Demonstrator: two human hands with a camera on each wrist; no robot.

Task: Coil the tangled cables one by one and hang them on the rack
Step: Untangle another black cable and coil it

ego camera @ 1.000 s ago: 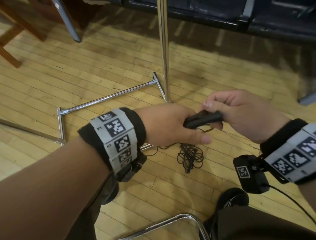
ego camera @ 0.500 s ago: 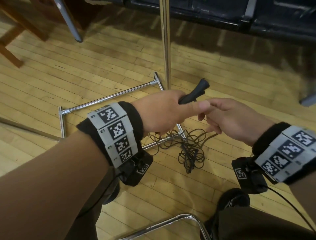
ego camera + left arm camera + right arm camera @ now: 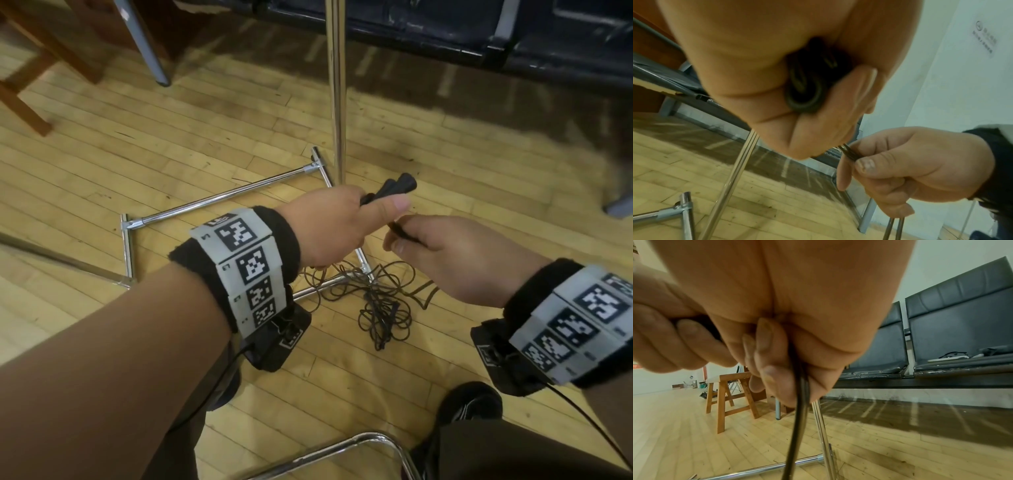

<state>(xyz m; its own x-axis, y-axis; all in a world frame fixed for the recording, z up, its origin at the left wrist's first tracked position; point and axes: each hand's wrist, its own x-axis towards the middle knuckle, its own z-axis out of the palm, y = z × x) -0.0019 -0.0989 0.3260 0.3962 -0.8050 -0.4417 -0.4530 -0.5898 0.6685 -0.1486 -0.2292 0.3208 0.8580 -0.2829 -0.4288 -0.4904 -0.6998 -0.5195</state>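
A black cable's plug end [image 3: 390, 190] sticks up out of my left hand [image 3: 378, 205], which grips it in a fist; the left wrist view shows the plug [image 3: 807, 84] wrapped by the fingers. Just to the right, my right hand [image 3: 402, 236] pinches the thin cable [image 3: 849, 152] between thumb and fingers. From that hand the cable [image 3: 799, 410] hangs down to a tangled heap [image 3: 380, 308] on the wooden floor. The chrome rack's upright pole [image 3: 337, 102] rises right behind my hands, and its base bars [image 3: 219, 198] lie on the floor.
Dark bench seats [image 3: 479, 34] run along the back. A wooden stool [image 3: 20, 85] and a grey leg [image 3: 144, 44] stand at the far left. A chrome chair frame [image 3: 342, 448] and my shoe [image 3: 469, 401] are at the near edge.
The plug has passed from my right hand into my left, which has lifted it and now points it up. My right hand has shifted onto the thin cable beside it.
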